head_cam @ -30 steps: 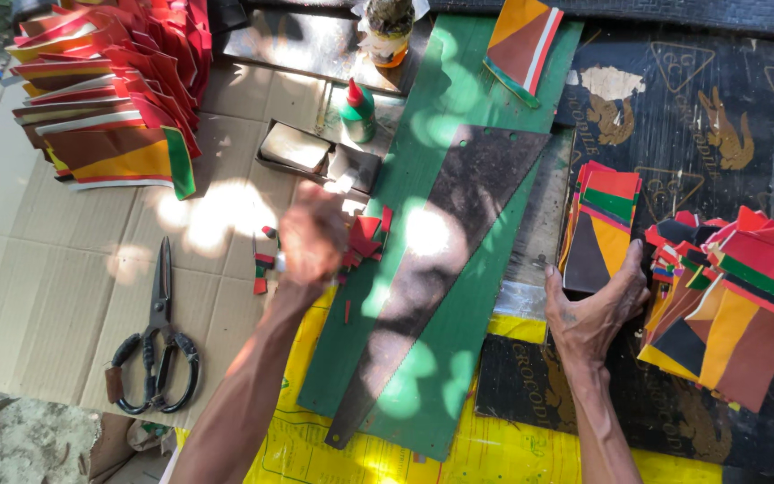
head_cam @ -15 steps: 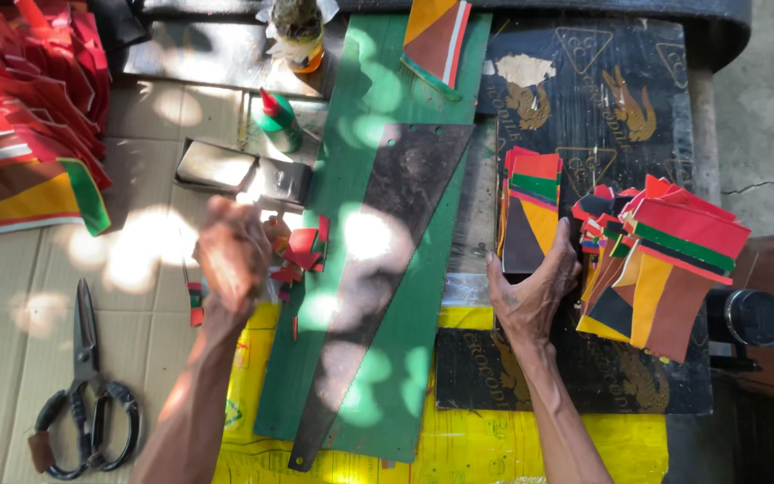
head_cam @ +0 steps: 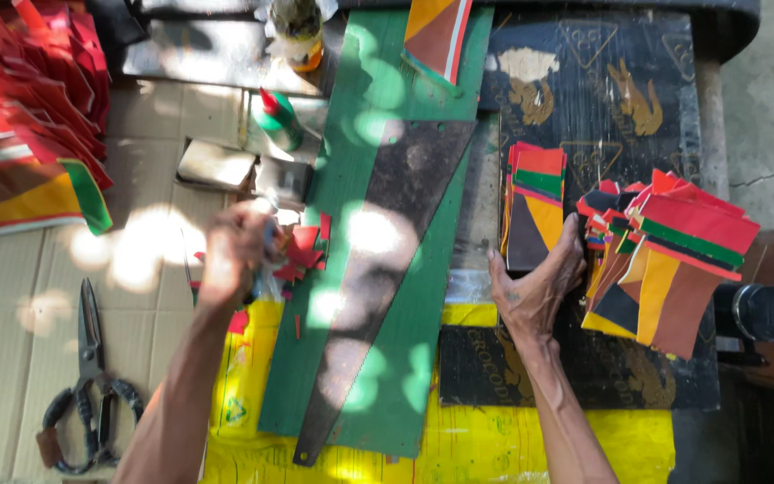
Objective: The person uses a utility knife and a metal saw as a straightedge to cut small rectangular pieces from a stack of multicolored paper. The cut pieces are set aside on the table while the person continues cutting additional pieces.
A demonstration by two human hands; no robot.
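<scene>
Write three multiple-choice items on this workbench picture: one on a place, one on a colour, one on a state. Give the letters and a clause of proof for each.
1. Where do the scissors lie?
A. on the cardboard by the person's left arm
B. on top of the coloured stacks at the right
C. on the long green board

2. What colour is the long board under the dark tapered blade?
A. blue
B. green
C. white

3. How is the right hand?
A. lifted clear of everything
B. closed round the scissors
C. resting at the small stack of coloured pieces

Answers: 1 A, the scissors lie flat on the brown cardboard left of the arm. 2 B, green shows all round the blade. 3 C, its fingers touch the stack's lower edge.
</scene>
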